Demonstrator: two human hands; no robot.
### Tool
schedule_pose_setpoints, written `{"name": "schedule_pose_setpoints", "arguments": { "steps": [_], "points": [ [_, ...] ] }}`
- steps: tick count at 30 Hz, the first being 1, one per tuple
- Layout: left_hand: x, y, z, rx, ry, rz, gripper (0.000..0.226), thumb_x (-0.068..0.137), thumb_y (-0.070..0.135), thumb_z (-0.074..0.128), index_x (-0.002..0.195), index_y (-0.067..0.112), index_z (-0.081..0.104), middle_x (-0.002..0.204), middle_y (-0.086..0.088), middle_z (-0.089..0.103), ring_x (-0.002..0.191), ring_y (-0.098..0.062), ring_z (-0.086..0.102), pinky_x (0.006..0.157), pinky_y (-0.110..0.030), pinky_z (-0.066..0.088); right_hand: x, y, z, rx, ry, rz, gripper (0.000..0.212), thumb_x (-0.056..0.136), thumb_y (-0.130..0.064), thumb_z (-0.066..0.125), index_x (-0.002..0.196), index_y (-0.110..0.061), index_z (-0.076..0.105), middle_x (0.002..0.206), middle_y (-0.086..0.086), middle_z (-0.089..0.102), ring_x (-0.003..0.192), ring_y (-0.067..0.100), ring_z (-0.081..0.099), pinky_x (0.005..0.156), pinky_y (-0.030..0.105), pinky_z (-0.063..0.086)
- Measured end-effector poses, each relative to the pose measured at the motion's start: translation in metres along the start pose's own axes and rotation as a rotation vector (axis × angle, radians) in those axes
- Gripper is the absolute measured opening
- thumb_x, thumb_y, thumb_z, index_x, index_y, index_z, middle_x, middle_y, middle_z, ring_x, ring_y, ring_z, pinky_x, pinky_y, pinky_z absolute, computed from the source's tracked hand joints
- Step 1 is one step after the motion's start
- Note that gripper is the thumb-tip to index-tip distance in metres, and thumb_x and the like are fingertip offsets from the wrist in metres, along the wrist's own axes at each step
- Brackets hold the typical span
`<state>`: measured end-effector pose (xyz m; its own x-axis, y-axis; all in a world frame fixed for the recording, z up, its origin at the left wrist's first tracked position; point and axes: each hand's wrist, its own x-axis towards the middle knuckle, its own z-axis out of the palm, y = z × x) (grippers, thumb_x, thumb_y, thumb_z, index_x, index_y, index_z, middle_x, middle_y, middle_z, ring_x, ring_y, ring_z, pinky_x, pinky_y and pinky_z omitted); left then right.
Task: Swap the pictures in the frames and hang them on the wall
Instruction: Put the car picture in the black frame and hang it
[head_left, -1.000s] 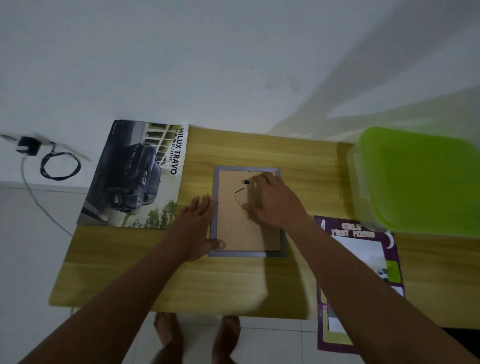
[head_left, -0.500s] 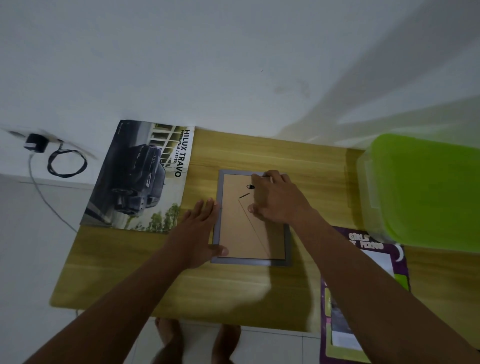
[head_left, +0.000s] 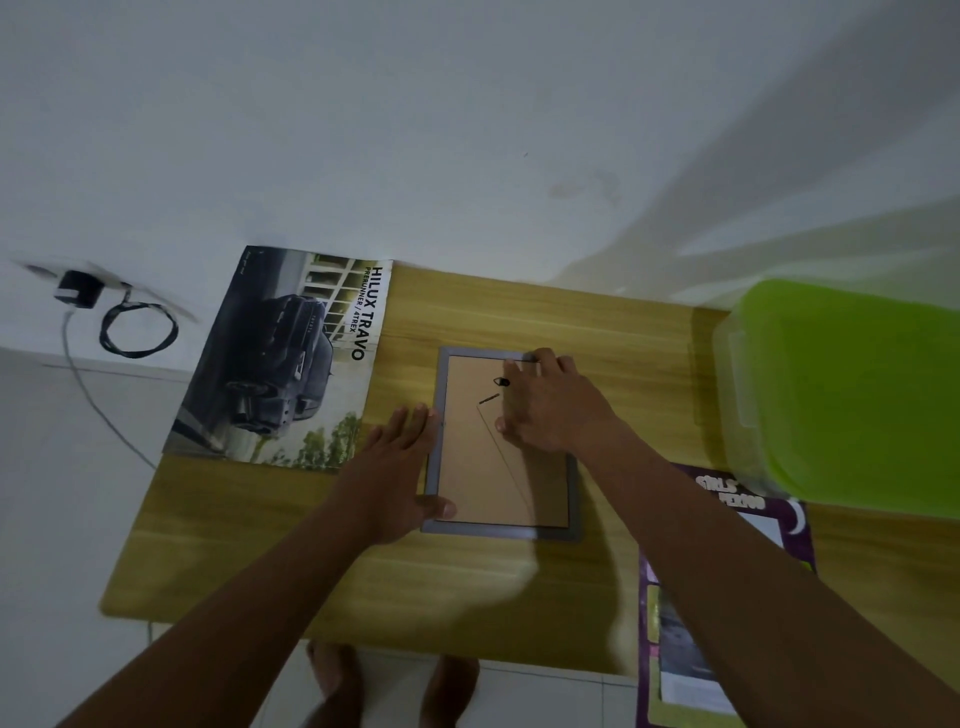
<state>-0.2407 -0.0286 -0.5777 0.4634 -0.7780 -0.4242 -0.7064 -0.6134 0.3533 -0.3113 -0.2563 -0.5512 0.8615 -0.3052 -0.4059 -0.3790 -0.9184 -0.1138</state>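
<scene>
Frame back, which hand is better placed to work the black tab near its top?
Right. The right hand rests on the frame with fingers beside the tab; the left hand lies flat along its left edge, likely steadying it.

The lime-green plastic box (head_left: 852, 395) at three o'clock runs off the right edge. The purple paper poster (head_left: 670, 649) at five o'clock is part-hidden by a forearm and cut off below. The right hand (head_left: 550, 410) covers the grey rectangular frame's (head_left: 498, 531) one-o'clock corner.

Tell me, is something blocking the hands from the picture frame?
Nothing visible does. The left hand rests flat against the left edge of the frame, and the right hand lies on its brown backing near the top.
</scene>
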Motion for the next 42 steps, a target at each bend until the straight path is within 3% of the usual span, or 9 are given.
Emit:
{"name": "schedule_pose_setpoints", "arguments": {
  "steps": [5, 8, 13, 23, 30, 33, 36, 39, 42],
  "points": [
    [-0.001, 0.001, 0.001, -0.018, 0.016, -0.007, 0.115, 0.079, 0.069, 0.056, 0.152, 0.017, -0.015, 0.159, 0.0, -0.019, 0.146, -0.019, -0.019, 0.12, -0.04, 0.0, -0.011, -0.017, 0.01, 0.254, 0.066, 0.141, 0.079, 0.086, -0.043, 0.059, 0.151, -0.022, 0.02, 0.155, 0.015, 0.023, 0.144, 0.039, 0.019, 0.114, 0.048, 0.031],
    [-0.002, 0.0, 0.0, -0.014, 0.026, -0.004, 0.114, 0.079, 0.07, 0.056, 0.153, 0.016, -0.011, 0.16, -0.001, -0.018, 0.146, -0.02, -0.017, 0.12, -0.04, 0.0, -0.014, -0.043, 0.02, 0.326, 0.134, 0.282, 0.087, 0.085, -0.068, 0.049, 0.148, -0.014, 0.026, 0.156, 0.018, 0.021, 0.147, 0.039, 0.015, 0.117, 0.051, 0.022],
    [-0.002, -0.001, 0.001, -0.023, 0.034, -0.009, 0.113, 0.078, 0.071, 0.057, 0.154, 0.015, -0.005, 0.16, -0.002, -0.017, 0.147, -0.021, -0.016, 0.121, -0.042, 0.002, -0.01, -0.064, 0.027, 0.355, 0.094, 0.379, 0.119, 0.076, -0.085, 0.045, 0.156, -0.008, 0.003, 0.163, 0.021, -0.004, 0.151, 0.037, -0.006, 0.121, 0.057, 0.005],
    [-0.002, -0.002, 0.003, -0.028, 0.04, -0.001, 0.114, 0.077, 0.069, 0.058, 0.154, 0.014, -0.004, 0.16, -0.002, -0.016, 0.147, -0.021, -0.016, 0.121, -0.042, 0.002, -0.006, -0.065, 0.03, 0.363, 0.073, 0.392, 0.115, 0.08, -0.075, 0.055, 0.156, -0.008, 0.0, 0.163, 0.021, -0.006, 0.151, 0.037, -0.008, 0.121, 0.057, 0.003],
    [-0.002, -0.001, 0.003, -0.034, 0.043, 0.001, 0.115, 0.077, 0.069, 0.06, 0.154, 0.014, -0.006, 0.16, -0.003, -0.015, 0.147, -0.022, -0.016, 0.121, -0.043, 0.003, -0.013, -0.054, 0.031, 0.393, 0.108, 0.328, 0.106, 0.082, -0.08, 0.042, 0.156, -0.011, 0.011, 0.163, 0.018, 0.004, 0.151, 0.034, 0.0, 0.12, 0.053, 0.008],
    [-0.001, 0.0, 0.001, -0.029, 0.026, 0.0, 0.115, 0.078, 0.068, 0.06, 0.153, 0.015, -0.009, 0.16, -0.004, -0.015, 0.147, -0.023, -0.016, 0.121, -0.044, 0.002, -0.02, -0.036, 0.028, 0.387, 0.202, 0.235, 0.068, 0.09, -0.064, 0.044, 0.133, -0.011, 0.045, 0.143, 0.015, 0.041, 0.137, 0.031, 0.035, 0.108, 0.046, 0.039],
    [0.001, 0.001, 0.0, 0.0, -0.009, -0.009, 0.115, 0.078, 0.069, 0.057, 0.153, 0.015, -0.012, 0.16, -0.004, -0.018, 0.146, -0.024, -0.018, 0.121, -0.045, 0.002, -0.027, -0.006, 0.023, 0.392, 0.132, 0.108, 0.041, 0.088, -0.046, 0.039, 0.109, -0.015, 0.058, 0.124, 0.006, 0.055, 0.128, 0.025, 0.046, 0.102, 0.04, 0.045],
    [0.002, 0.001, 0.0, 0.021, -0.025, -0.013, 0.115, 0.079, 0.068, 0.057, 0.152, 0.014, -0.014, 0.159, -0.005, -0.02, 0.146, -0.024, -0.019, 0.12, -0.045, 0.002, -0.036, 0.026, 0.013, 0.327, -0.014, 0.024, 0.053, 0.091, -0.018, 0.051, 0.144, -0.012, 0.047, 0.156, 0.005, 0.036, 0.147, 0.022, 0.026, 0.118, 0.039, 0.028],
    [0.004, 0.001, 0.0, 0.022, -0.034, -0.018, 0.115, 0.08, 0.066, 0.059, 0.152, 0.015, -0.016, 0.158, -0.005, -0.022, 0.145, -0.024, -0.02, 0.12, -0.045, 0.0, -0.039, 0.051, 0.006, 0.194, -0.05, -0.033, 0.064, 0.093, -0.009, 0.053, 0.153, -0.023, 0.034, 0.163, -0.004, 0.021, 0.15, 0.018, 0.016, 0.116, 0.034, 0.025]
  ]
}}
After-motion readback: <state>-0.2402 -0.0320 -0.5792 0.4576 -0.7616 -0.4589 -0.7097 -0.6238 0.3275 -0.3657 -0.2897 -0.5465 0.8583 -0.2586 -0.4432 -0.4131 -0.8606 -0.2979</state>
